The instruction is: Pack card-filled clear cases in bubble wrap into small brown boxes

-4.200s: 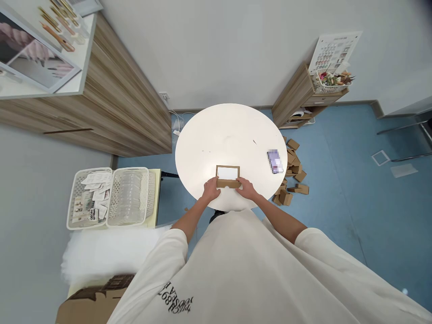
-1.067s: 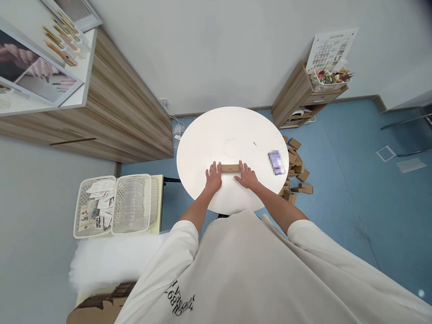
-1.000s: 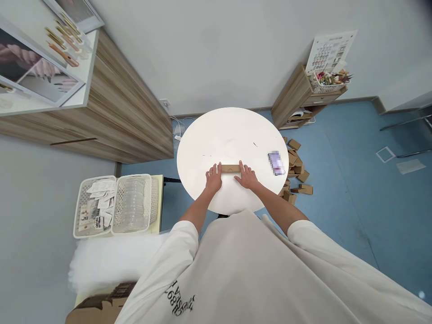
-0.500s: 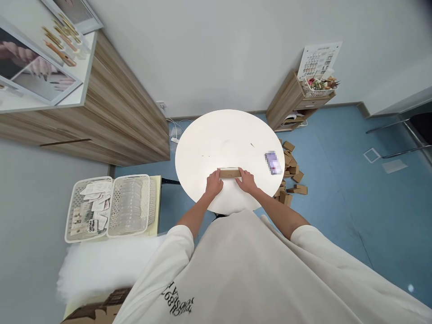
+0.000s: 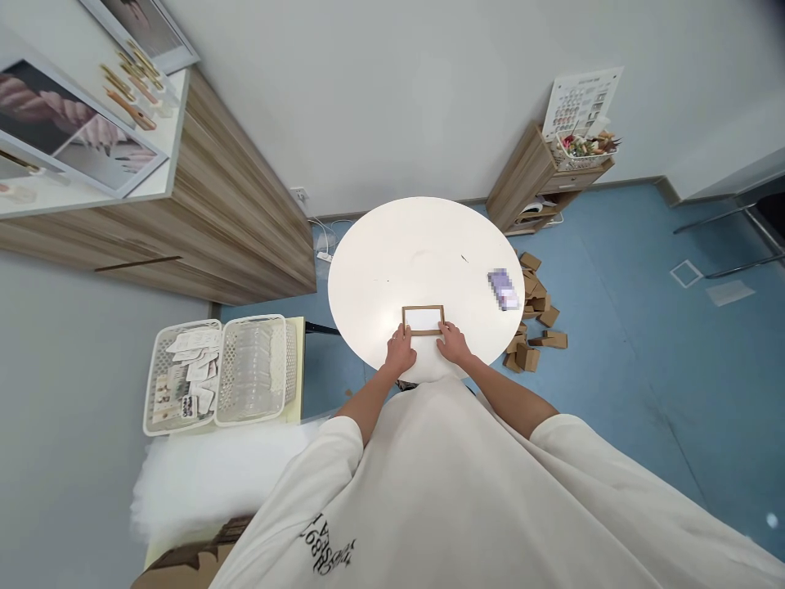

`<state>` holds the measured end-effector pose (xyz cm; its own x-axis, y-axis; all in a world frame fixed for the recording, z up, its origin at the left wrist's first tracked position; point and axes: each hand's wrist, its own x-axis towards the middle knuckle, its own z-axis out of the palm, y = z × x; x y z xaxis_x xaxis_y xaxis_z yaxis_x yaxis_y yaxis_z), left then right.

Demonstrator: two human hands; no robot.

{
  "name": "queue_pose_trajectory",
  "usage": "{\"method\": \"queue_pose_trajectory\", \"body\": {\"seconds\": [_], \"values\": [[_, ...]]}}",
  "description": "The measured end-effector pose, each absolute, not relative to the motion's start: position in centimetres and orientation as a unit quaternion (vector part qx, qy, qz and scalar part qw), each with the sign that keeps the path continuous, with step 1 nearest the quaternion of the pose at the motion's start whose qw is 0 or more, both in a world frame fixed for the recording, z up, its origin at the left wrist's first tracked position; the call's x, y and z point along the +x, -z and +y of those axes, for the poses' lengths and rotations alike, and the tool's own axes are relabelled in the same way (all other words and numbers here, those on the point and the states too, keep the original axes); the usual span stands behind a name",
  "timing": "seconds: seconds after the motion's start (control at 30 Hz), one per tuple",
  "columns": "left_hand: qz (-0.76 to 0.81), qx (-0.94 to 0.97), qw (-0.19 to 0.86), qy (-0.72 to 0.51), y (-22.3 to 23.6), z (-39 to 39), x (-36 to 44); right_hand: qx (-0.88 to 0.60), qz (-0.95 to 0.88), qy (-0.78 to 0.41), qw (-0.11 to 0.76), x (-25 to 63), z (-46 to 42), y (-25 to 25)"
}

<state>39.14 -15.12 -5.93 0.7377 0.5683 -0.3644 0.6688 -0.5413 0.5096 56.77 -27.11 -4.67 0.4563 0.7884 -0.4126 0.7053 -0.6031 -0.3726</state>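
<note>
Near the front edge of the round white table point(image 5: 392, 254) is a small cardboard box point(image 5: 423, 333), its brown walls forming a rectangle around a white middle. Whether that white is a lining or the tabletop seen through, I cannot tell. My left hand point(image 5: 401, 352) grips its near left corner, fingers closed along the side. At the near right corner my right hand point(image 5: 455, 343) holds it the same way. A pixelated purple object point(image 5: 504, 290) lies to the right on the table, and a thin dark item point(image 5: 464, 258) rests farther back.
Several small cardboard boxes point(image 5: 527, 357) are heaped on the blue floor right of the table. Two white baskets point(image 5: 250, 421) with packets and clear plastic pieces stand at left, beside white wrap point(image 5: 214, 466). A wooden cabinet point(image 5: 257, 213) and small shelf unit point(image 5: 521, 184) stand farther back.
The cardboard box showed a closed brown long side; now a brown outline with a white middle faces up. My hands have shifted to its near corners. The camera view moved slightly.
</note>
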Motion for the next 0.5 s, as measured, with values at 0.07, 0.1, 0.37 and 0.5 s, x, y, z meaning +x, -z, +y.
{"method": "queue_pose_trajectory", "body": {"seconds": [0.07, 0.1, 0.37, 0.5], "values": [[0.361, 0.867, 0.331, 0.094, 5.4, -15.1, 39.5, -0.855, -0.42, -0.288, 0.092, 56.4, -26.9, 4.6], [0.368, 0.861, 0.337, 0.103, 5.2, -15.0, 39.6, -0.857, -0.409, -0.296, 0.105, 56.3, -26.9, 4.5], [0.393, 0.833, 0.379, 0.088, 3.2, -14.9, 39.0, -0.851, -0.37, -0.307, 0.212, 54.7, -27.4, 3.9], [0.385, 0.832, 0.396, 0.051, 1.7, -14.7, 38.7, -0.843, -0.381, -0.292, 0.242, 55.0, -27.2, 2.8]]}}
